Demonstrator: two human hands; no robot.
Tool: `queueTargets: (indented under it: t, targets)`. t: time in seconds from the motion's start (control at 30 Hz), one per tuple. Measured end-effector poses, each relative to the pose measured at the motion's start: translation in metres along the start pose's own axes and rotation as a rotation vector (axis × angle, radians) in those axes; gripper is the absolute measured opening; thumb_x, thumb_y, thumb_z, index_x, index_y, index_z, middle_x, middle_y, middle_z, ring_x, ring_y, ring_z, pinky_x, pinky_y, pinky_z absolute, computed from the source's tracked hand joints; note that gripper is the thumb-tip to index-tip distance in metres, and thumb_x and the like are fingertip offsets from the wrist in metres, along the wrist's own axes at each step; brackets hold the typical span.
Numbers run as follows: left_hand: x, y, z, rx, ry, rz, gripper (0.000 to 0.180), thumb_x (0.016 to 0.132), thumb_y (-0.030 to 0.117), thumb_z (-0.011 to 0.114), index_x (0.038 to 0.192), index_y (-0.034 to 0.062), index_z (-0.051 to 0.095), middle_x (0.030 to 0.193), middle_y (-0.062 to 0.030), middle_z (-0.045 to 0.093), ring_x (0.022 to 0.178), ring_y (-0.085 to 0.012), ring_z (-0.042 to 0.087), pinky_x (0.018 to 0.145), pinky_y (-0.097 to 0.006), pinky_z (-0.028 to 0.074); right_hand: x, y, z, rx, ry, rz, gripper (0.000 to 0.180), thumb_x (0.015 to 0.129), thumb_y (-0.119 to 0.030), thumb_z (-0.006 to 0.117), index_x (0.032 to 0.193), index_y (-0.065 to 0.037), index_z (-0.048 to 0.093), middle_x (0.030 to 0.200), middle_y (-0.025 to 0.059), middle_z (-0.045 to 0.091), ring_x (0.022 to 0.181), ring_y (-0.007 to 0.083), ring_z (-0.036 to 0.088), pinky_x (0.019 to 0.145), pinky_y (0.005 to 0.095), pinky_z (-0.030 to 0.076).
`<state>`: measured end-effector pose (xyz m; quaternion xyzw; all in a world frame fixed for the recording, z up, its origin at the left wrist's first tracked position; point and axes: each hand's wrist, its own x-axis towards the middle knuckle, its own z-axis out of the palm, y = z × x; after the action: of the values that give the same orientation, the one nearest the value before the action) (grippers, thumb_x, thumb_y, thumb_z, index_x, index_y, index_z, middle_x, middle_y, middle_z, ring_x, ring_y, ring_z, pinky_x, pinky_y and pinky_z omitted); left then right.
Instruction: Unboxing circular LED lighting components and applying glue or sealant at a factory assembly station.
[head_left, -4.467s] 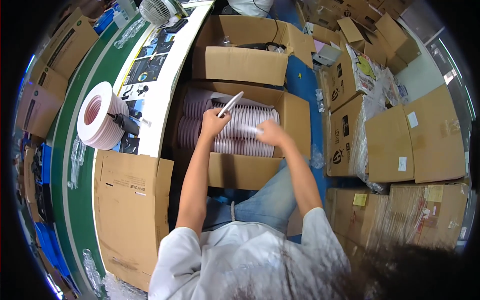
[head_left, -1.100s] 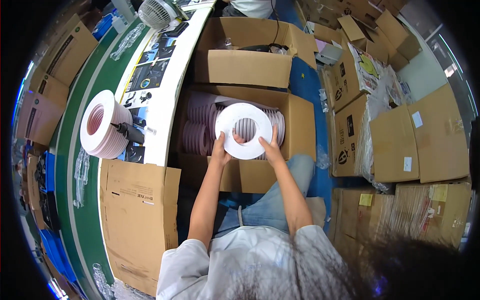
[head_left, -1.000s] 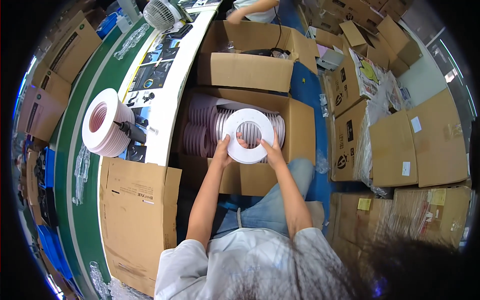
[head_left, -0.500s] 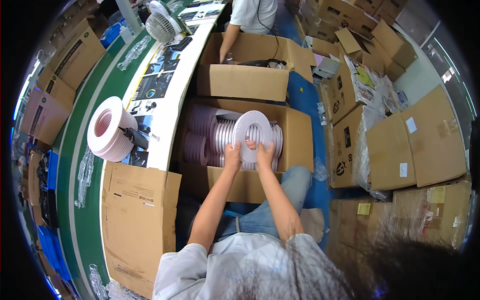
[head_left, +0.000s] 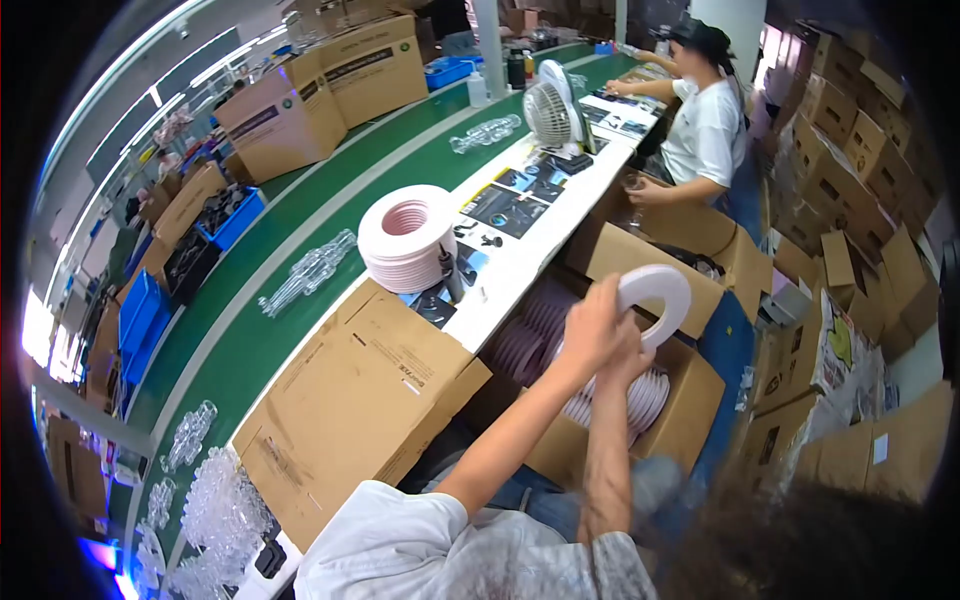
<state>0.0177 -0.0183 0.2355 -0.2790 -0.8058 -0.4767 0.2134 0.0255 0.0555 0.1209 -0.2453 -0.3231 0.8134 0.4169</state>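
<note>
A flat pale-pink ring (head_left: 676, 292) is held up above an open carton (head_left: 698, 400). My left hand (head_left: 594, 325) closes on the ring's near left edge. Just below it, my right hand (head_left: 628, 358) grips the lower edge; its fingers are partly hidden. Inside the carton lie rows of similar rings (head_left: 648, 402), partly covered by my forearms. To the left, a stack of pale rings (head_left: 405, 265) stands on the white worktable (head_left: 487, 318), with a small black tool-like object (head_left: 451, 275) against its side.
A flattened cardboard sheet (head_left: 350, 390) covers the table's near end. Beyond are a white fan (head_left: 550, 115) and a co-worker (head_left: 705, 130) beside another open carton (head_left: 650, 270). Clear plastic pieces (head_left: 310, 270) lie on the green conveyor (head_left: 240, 345). Cartons (head_left: 830, 110) are piled at right.
My view has swung left and up, bringing the co-worker and more conveyor into sight. The ring has tilted, and my hands have come close together on its near side.
</note>
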Motion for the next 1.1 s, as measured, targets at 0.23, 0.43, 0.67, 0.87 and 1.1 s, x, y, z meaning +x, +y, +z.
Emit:
queueTargets:
  t: [0.23, 0.43, 0.67, 0.87, 1.1]
  targets:
    - [0.152, -0.033, -0.134, 0.274, 0.273, 0.081, 0.025, 0.065, 0.005, 0.058, 0.087, 0.0007, 0.046, 0.080, -0.0220, 0.059, 0.076, -0.0407, 0.059, 0.067, -0.046, 0.047, -0.049, -0.054, 0.086, 0.093, -0.405, 0.122, 0.047, 0.090, -0.024, 0.048, 0.131, -0.007, 0.035, 0.127, 0.0132, 0.043, 0.119, 0.0272, 0.041, 0.099, 0.0444, 0.034]
    - [0.207, -0.133, -0.289, 0.652, 0.007, -0.391, 0.040, 0.062, 0.026, 0.063, 0.086, -0.0051, 0.064, 0.087, -0.0260, 0.064, 0.082, -0.0348, 0.065, 0.073, -0.039, 0.051, -0.029, -0.010, -0.021, -0.160, -0.211, 0.314, 0.015, 0.080, -0.014, 0.051, 0.092, -0.006, 0.058, 0.083, 0.0035, 0.058, 0.074, 0.0138, 0.054, 0.071, 0.0313, 0.046]
    - [0.199, -0.218, -0.288, 0.752, -0.239, -0.686, 0.048, 0.062, 0.026, 0.063, 0.097, -0.0063, 0.064, 0.099, -0.0249, 0.063, 0.094, -0.0316, 0.063, 0.078, -0.037, 0.051, -0.018, 0.021, -0.075, -0.210, -0.021, 0.398, 0.012, 0.076, -0.014, 0.052, 0.085, -0.009, 0.057, 0.068, -0.0001, 0.051, 0.062, 0.0115, 0.049, 0.061, 0.0287, 0.044]
    - [0.195, -0.243, -0.315, 0.784, -0.534, -0.805, 0.066, 0.060, 0.043, 0.071, 0.107, -0.0027, 0.061, 0.110, -0.0240, 0.060, 0.104, -0.0324, 0.058, 0.085, -0.037, 0.047, -0.019, 0.029, -0.082, -0.216, -0.068, 0.402, 0.015, 0.075, -0.011, 0.050, 0.087, -0.007, 0.058, 0.067, 0.0006, 0.051, 0.059, 0.0121, 0.049, 0.056, 0.0275, 0.044]
    - [0.152, -0.149, -0.295, 0.705, -0.838, 0.070, 0.092, 0.056, 0.035, 0.078, 0.134, 0.0081, 0.037, 0.131, -0.0174, 0.044, 0.120, -0.0304, 0.044, 0.106, -0.045, 0.025, -0.008, 0.032, -0.124, -0.212, 0.122, 0.414, 0.010, 0.076, -0.014, 0.052, 0.082, -0.009, 0.058, 0.064, 0.0003, 0.050, 0.058, 0.0124, 0.049, 0.056, 0.0280, 0.044]
